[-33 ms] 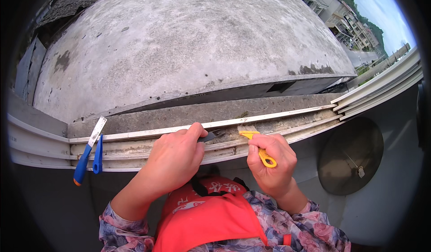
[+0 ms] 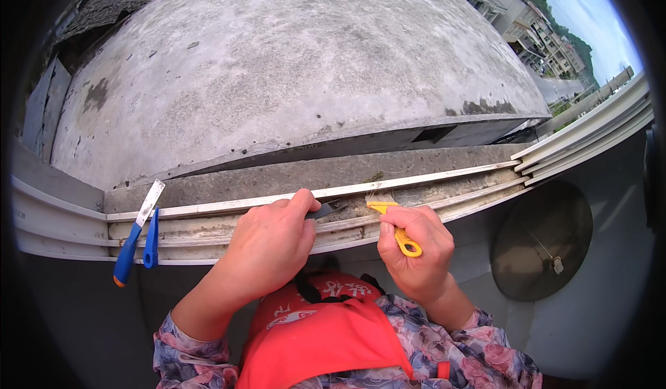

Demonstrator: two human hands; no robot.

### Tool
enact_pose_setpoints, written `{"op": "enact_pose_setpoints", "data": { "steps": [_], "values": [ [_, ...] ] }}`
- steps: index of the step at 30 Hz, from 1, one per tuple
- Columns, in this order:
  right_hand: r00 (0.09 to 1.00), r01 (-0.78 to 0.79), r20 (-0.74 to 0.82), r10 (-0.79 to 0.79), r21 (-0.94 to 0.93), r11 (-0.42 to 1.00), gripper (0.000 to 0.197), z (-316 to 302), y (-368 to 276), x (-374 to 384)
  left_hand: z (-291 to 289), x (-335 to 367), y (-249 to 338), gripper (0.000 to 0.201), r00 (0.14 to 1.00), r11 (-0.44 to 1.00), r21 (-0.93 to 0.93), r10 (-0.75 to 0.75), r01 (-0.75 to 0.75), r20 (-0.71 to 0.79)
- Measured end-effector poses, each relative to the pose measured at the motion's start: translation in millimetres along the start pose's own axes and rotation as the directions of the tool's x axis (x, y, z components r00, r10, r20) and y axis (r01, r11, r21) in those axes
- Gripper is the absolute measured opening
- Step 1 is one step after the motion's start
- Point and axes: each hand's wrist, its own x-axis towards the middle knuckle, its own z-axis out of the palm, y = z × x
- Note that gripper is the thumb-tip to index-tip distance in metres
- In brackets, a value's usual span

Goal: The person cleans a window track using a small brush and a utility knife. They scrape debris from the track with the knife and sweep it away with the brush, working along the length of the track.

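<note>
Holding one dark blade (image 2: pixel 319 212) in the left grip (image 2: pixel 272 240), at centre; holding one yellow brush (image 2: pixel 381 206) in the right grip (image 2: pixel 423 247), right of centre; having two blue tools (image 2: pixel 130 247) lying lower left.

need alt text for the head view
A person's right hand holds a yellow brush at a dirty white window track, the left hand a flat grey tool. A blue-handled scraper and another blue tool lie at left.

Bright daylight, bent edges, black corners
</note>
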Motion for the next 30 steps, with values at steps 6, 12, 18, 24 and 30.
{"op": "enact_pose_setpoints", "data": {
  "steps": [6,12,18,24,30],
  "values": [
    [0.996,0.080,0.023,-0.083,0.112,0.990,0.016,4,-9,2,4,-1,-5,0.018,0.999,1.000,0.009,0.011,-0.011,-0.037],
    [1.000,0.000,-0.024,0.001,0.048,0.999,0.016,-12,-2,-4,-12,-7,-4,0.019,0.999,0.997,-0.062,-0.038,0.039,0.015],
    [0.997,0.055,0.040,-0.058,0.077,0.996,0.017,5,-4,-6,-3,-2,-11,0.019,1.000,0.997,-0.080,-0.003,0.004,0.016],
    [1.000,0.024,-0.009,-0.023,0.116,0.993,0.015,-7,-7,-3,1,2,-9,0.020,1.000,0.995,-0.098,0.008,-0.005,0.024],
    [0.984,-0.055,-0.159,0.078,0.140,0.989,0.011,-28,4,-6,-10,3,-3,0.019,0.998,0.963,-0.262,-0.057,0.063,0.031]
  ]
}}
